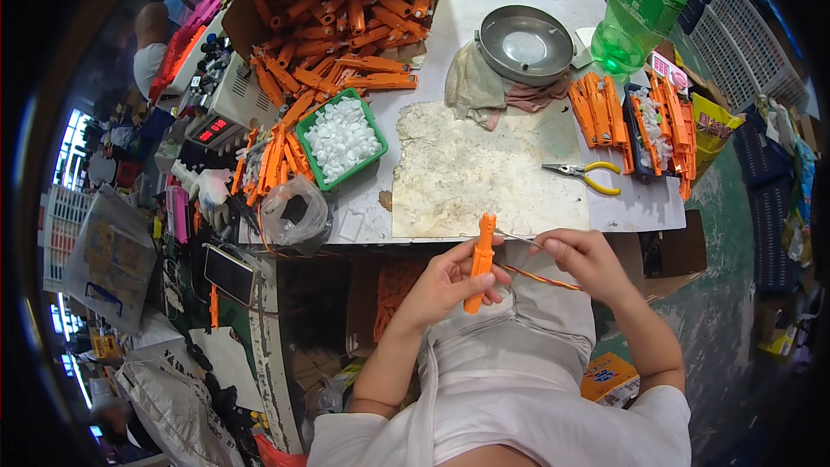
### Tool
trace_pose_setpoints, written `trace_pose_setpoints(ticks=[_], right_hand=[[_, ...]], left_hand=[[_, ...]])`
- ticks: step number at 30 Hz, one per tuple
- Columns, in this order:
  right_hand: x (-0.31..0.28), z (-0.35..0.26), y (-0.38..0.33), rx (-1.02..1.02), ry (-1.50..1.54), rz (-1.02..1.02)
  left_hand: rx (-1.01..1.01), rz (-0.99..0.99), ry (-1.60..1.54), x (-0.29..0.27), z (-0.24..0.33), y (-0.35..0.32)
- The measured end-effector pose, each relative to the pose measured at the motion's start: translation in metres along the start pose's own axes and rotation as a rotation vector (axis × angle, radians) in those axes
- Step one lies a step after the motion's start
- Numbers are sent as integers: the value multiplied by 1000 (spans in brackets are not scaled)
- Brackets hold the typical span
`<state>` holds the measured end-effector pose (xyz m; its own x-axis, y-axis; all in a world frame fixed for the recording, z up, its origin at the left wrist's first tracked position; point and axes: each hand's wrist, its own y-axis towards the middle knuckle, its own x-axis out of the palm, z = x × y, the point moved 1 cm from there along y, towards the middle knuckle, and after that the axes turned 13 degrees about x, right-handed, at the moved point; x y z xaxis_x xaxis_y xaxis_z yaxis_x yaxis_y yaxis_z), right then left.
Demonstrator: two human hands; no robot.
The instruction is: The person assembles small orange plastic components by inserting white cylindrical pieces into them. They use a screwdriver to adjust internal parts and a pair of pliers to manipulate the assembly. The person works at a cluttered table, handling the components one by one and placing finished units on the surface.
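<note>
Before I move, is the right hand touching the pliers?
Apart. The head view shows the pliers lying on the table beyond the right hand, with a strip of tabletop showing between them.

Basket, green; caps, white. Right of the basket: board, mottled cream, on white surface; pliers, yellow-handled; pan, metallic grey; bottle, translucent green. Beyond the basket: pieces, orange. Nearer, right of the basket: casing, plain orange.
</note>
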<state>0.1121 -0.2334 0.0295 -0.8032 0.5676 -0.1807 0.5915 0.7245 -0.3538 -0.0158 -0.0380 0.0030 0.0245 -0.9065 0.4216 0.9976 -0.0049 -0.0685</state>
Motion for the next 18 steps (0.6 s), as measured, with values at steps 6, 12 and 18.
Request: trace_pose_setpoints(ticks=[6, 12, 18], right_hand=[[13, 4, -17, -335, -282, 324], [6, -1, -23, 167, -72, -37], [-3, -2, -23, 314, 215, -207]], left_hand=[[57, 104, -36, 6, 0, -1], [94, 61, -53, 11, -8, 2], [88, 55, -31, 12, -3, 3]])
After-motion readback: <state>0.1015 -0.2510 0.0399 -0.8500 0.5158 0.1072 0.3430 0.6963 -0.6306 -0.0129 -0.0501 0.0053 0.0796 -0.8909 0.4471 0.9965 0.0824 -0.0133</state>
